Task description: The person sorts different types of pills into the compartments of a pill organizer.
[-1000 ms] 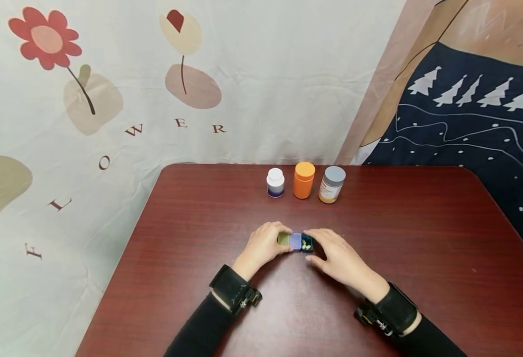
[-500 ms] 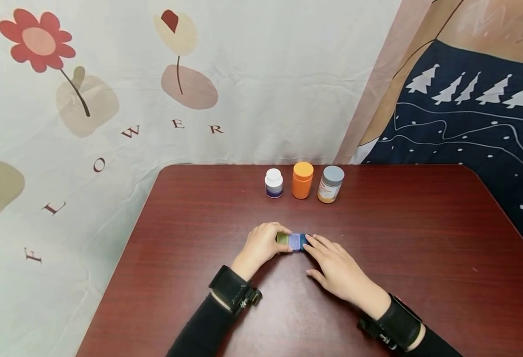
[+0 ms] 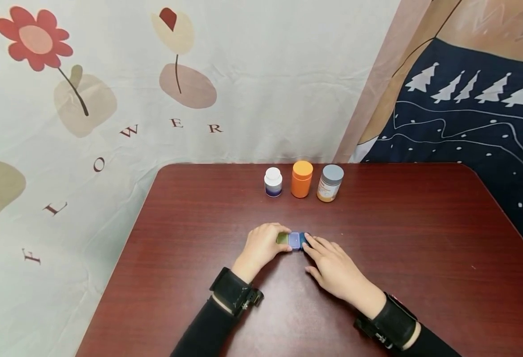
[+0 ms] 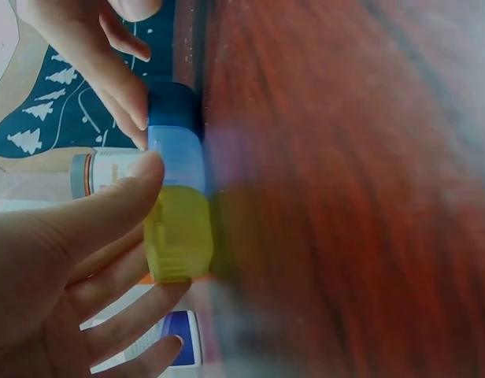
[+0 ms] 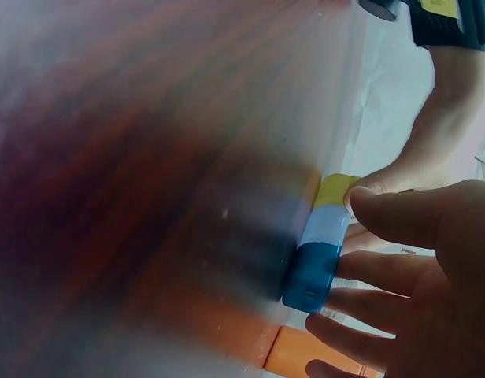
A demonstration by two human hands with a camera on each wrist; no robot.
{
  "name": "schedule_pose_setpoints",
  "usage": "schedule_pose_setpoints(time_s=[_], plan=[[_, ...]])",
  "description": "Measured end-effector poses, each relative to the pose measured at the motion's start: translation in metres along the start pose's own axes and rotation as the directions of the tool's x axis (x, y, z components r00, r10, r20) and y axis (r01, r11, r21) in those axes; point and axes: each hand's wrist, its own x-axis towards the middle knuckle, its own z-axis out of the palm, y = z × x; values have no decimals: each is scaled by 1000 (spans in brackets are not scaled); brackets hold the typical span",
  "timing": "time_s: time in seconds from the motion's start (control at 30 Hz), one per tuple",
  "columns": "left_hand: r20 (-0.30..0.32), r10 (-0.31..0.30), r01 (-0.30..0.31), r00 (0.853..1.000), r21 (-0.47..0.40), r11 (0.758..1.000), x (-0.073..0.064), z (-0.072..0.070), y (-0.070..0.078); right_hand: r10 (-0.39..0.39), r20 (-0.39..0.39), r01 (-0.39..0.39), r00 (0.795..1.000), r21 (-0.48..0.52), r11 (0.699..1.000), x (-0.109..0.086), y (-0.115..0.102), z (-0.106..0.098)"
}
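Note:
A small pill organizer (image 3: 294, 241) with three coloured compartments lies on the table. My left hand (image 3: 263, 244) grips its yellow-green end (image 4: 179, 235) between thumb and fingers. Its middle section (image 4: 178, 157) is light blue. At the far end is the dark blue compartment (image 5: 312, 276), its lid down. My right hand (image 3: 336, 267) has its fingers extended, the fingertips resting on top of that dark blue lid. The right thumb stands away from the box. Whatever is inside the dark blue compartment is hidden.
Behind the hands, near the back edge of the reddish-brown table (image 3: 199, 208), three bottles stand in a row: a white one (image 3: 273, 182) with a purple base, an orange one (image 3: 302, 179), and a grey-lidded jar (image 3: 330, 183). A printed cloth (image 3: 261, 74) hangs behind.
One second ago the dark blue compartment was open, showing pale pills. Its lid is now down, and my right fingers have moved left onto it. My left hand keeps its grip.

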Motion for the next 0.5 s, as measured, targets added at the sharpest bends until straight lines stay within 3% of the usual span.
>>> schedule_pose_setpoints(time_s=[0.1, 0.23, 0.5], plan=[[17, 26, -27, 1000, 47, 999, 1, -1, 0, 8, 16, -7, 1000, -40, 999, 1, -5, -5], [32, 75, -77, 997, 90, 993, 0, -3, 0, -16, -21, 14, 1000, -98, 995, 4, -5, -7], [-7, 108, -107, 994, 77, 991, -8, -3, -4, -108, -109, 75, 988, -271, 960, 16, -5, -8]])
